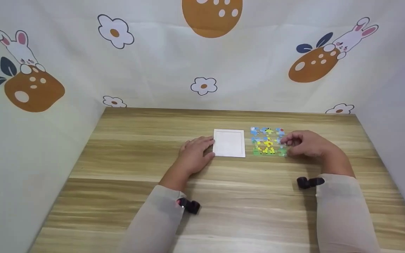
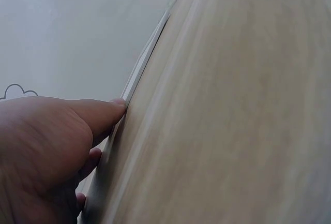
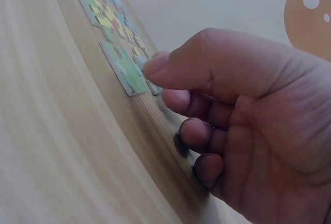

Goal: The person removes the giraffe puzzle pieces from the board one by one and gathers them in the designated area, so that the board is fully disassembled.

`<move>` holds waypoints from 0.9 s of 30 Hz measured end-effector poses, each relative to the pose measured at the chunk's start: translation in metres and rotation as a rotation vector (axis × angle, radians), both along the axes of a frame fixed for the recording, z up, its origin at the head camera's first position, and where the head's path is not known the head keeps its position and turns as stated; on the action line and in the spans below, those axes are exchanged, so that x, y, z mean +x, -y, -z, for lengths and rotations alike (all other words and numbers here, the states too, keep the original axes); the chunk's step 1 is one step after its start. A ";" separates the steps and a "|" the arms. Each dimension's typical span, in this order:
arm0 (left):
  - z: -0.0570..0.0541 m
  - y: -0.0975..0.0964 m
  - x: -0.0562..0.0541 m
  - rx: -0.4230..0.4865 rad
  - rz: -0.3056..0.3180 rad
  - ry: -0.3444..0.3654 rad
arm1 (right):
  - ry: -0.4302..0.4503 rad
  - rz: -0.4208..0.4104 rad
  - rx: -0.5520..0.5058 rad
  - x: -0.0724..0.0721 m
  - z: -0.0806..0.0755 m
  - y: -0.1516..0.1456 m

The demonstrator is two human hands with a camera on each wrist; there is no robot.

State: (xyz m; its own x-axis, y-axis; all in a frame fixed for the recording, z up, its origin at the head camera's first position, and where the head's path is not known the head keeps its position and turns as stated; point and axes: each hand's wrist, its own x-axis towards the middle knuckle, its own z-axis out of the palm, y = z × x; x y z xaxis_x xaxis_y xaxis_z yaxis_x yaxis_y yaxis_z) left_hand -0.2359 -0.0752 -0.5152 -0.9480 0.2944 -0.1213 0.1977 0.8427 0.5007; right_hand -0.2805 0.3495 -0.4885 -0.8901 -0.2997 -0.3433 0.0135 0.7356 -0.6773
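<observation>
A white square puzzle frame (image 1: pixel 229 143) lies flat on the table. My left hand (image 1: pixel 197 154) rests along its left edge, fingertips and thumb touching the rim; in the left wrist view the thumb (image 2: pixel 106 113) meets the frame's thin side. Right of the frame lie several jigsaw pieces (image 1: pixel 268 142) in a loose grid, with a yellow giraffe-like picture on blue and green. At their right side is my right hand (image 1: pixel 308 144), its fingers loosely bent. In the right wrist view the thumb (image 3: pixel 160 66) is by a green corner piece (image 3: pixel 124 69); whether it touches a piece is unclear.
The wooden table (image 1: pixel 244 207) meets a pale cloth backdrop (image 1: pixel 160 66) printed with rabbits, oranges and flowers behind and at the left. A small black camera (image 1: pixel 190 205) is worn on the left wrist, another camera (image 1: pixel 308 182) on the right.
</observation>
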 end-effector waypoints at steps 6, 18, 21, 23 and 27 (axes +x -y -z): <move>-0.001 -0.001 -0.001 0.004 -0.003 0.002 | -0.068 0.080 0.014 -0.002 0.000 0.003; 0.001 -0.004 -0.002 0.006 -0.006 -0.008 | -0.113 0.119 -0.008 0.000 -0.006 0.015; 0.002 -0.005 -0.002 0.007 -0.006 -0.003 | -0.143 0.121 -0.005 0.001 -0.012 0.025; 0.002 -0.005 -0.002 0.009 -0.006 -0.001 | -0.163 0.127 0.005 0.001 -0.016 0.034; 0.000 -0.003 -0.003 0.033 -0.005 -0.019 | -0.205 0.124 -0.008 0.004 -0.025 0.055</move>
State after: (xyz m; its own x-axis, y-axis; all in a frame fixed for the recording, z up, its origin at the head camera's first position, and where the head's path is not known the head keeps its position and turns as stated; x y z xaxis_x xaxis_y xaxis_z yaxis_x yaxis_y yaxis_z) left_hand -0.2387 -0.0723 -0.5148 -0.9516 0.2929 -0.0933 0.2030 0.8268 0.5246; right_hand -0.2765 0.2948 -0.4632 -0.9711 -0.1859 -0.1498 -0.0348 0.7312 -0.6813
